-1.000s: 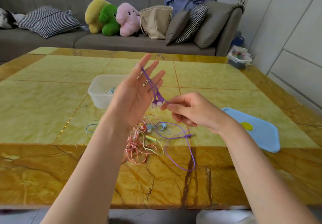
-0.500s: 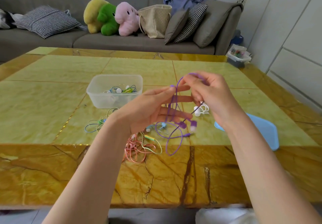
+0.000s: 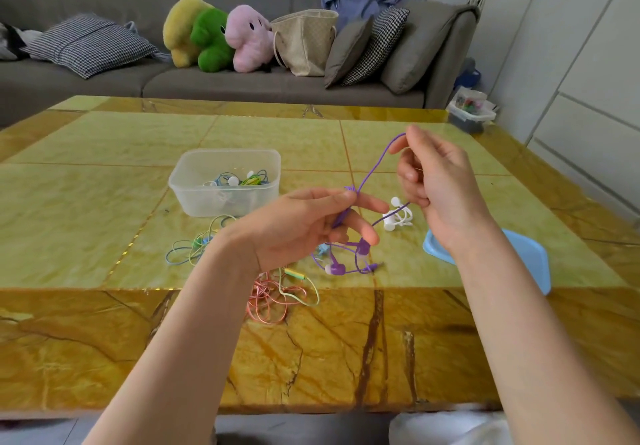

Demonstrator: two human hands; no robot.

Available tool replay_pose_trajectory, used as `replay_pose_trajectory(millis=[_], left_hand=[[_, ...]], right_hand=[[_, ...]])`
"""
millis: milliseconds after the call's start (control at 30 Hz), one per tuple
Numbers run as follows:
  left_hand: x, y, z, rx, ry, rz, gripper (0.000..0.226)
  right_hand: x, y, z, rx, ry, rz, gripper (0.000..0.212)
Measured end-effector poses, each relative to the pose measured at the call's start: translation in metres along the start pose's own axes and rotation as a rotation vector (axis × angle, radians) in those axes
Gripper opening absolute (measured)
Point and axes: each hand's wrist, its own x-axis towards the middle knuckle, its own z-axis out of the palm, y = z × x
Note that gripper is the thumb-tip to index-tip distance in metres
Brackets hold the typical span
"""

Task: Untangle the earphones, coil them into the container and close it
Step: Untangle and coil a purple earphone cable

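Head view shows the left hand (image 3: 298,226) raised over the middle of the desk (image 3: 86,202), its grip narrow, thumb and forefinger pinching the purple earphones (image 3: 372,171) at a small knot of turns. From that pinch the cord rises to the right hand (image 3: 436,181), whose curled fingers hold the top of a loop, and the rest hangs down to the desk, where the purple buds and plug lie just under the left hand.

Such a cord looks very light, thin and limp, with no stiffness to keep a shape. It probably slides easily through skin, so a firm pinch near the wound turns seems the best hold. Pulling at the buds or plug could strain the joints.

Beyond the hands, toward the far edge, stands the clear container (image 3: 225,185), open, with blue and green cords and white buds already inside. Its blue lid (image 3: 530,257) lies flat near the right edge. White earphones (image 3: 398,216) rest between lid and hands. Pink earphones (image 3: 266,302) and a yellow-green cord (image 3: 304,288) sprawl toward the near edge; a blue and yellow tangle (image 3: 190,249) lies near the container.

Glossy yellow-green stone tiles with a brown marbled border make the desk smooth and probably slick. A grey sofa (image 3: 104,81) behind carries cushions, plush toys (image 3: 214,36) and a tan bag (image 3: 304,42).
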Motion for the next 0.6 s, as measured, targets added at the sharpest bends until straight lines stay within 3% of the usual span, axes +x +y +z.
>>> replay_pose_trajectory(millis=[133,267,400,533,600], left_hand=[[-0.003,0.000,-0.003,-0.059,0.046,0.010,0.032],[-0.005,0.002,-0.005,-0.175,-0.004,0.010,0.030],[-0.009,0.005,-0.005,-0.257,-0.096,0.076,0.034],[-0.009,0.012,0.000,-0.467,-0.115,0.138,0.038],[-0.005,0.012,-0.001,-0.504,-0.024,0.165,0.037]], right_hand=[[0.001,0.002,0.003,-0.011,-0.017,0.000,0.031],[0.003,0.004,0.006,-0.052,0.013,-0.037,0.031],[0.005,0.017,0.012,-0.314,0.080,-0.130,0.034],[-0.002,0.030,0.028,-0.672,-0.171,-0.017,0.041],[-0.011,0.030,0.036,-0.732,-0.283,0.048,0.048]])
